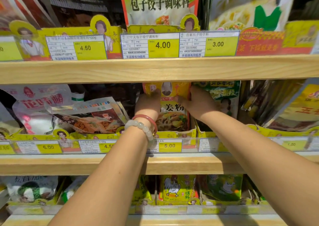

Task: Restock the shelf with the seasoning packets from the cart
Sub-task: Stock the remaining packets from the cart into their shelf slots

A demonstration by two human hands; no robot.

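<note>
With my left hand (149, 103) and right hand (195, 101) both pinching the top corners of the yellow ginger-powder packet (170, 108), upright in its middle-shelf (172, 165) slot, I should seat it squarely behind the divider.

Single head-worn wide-angle view, facing forward and slightly down, set close to the wooden shelf (155, 70). Three tiers visible; both forearms enter from the lower edge.
</note>
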